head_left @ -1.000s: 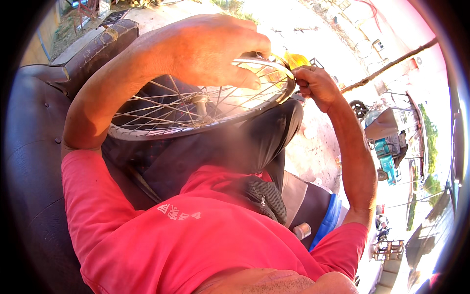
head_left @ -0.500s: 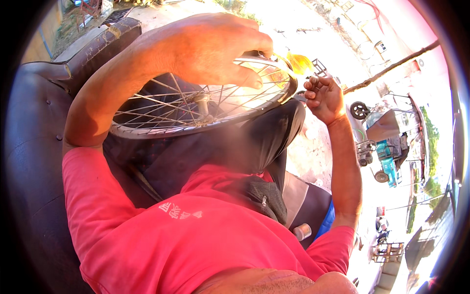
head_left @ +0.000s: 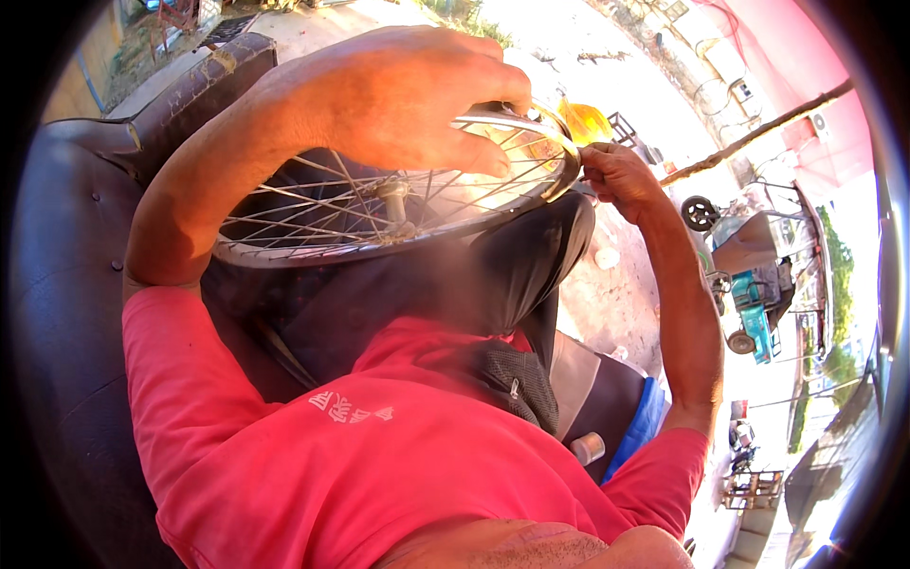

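A spoked bicycle wheel rim (head_left: pixel 379 254), bare of a tyre where it shows, lies tilted across my lap. Its hub (head_left: pixel 391 199) and thin spokes face up. My left hand (head_left: pixel 398 100) reaches over the far side, fingers and thumb curled around the rim. At the right edge of the wheel, my right hand (head_left: pixel 621 178) is closed in a pinch, its fingertips touching the rim's outer side. Whatever small thing may be between those fingers is hidden.
Dark trousers (head_left: pixel 540 247) support the wheel. I sit in a dark padded seat (head_left: pixel 71 266); a small round container (head_left: pixel 588 448) and blue cloth (head_left: pixel 637 427) lie at my right. A yellow object (head_left: pixel 585 123) stands beyond the wheel, and a teal vehicle (head_left: pixel 752 318) farther right.
My right hand has moved slightly left and up, from just apart from the wheel to contact with its right edge. My left hand and the wheel stay nearly where they were.
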Demonstrator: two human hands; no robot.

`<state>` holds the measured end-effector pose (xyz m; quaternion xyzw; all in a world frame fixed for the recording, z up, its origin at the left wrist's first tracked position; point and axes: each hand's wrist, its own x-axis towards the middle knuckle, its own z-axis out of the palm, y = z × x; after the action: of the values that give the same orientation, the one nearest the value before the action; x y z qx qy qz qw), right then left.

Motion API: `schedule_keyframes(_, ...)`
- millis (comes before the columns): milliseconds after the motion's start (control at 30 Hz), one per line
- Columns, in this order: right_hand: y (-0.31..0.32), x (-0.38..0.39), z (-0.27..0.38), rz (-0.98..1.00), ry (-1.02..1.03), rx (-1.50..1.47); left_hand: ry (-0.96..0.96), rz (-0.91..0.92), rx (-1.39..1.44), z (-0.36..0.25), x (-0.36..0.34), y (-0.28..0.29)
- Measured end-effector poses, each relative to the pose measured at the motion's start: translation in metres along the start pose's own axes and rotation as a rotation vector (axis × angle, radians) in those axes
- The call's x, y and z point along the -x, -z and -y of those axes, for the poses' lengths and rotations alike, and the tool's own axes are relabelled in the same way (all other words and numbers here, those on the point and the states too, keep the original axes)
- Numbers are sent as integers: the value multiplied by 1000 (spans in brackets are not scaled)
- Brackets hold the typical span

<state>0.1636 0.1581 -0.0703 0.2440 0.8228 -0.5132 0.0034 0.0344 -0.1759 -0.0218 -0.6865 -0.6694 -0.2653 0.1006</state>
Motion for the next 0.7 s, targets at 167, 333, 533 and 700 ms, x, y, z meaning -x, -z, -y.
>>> schedule_keyframes(167,2,1,5,65,45,35,-24,-31,14,3,5,-1)
schedule_keyframes(333,-2,-1,0,60,79,-24,-35,-22,0,7,4,1)
schedule_keyframes(533,-2,-3,-4,122,-54,-286,-23,-38,11,5,5,-2)
schedule_keyframes(700,-7,3,7,8,-89,-143,-11,-31,2,4,7,0)
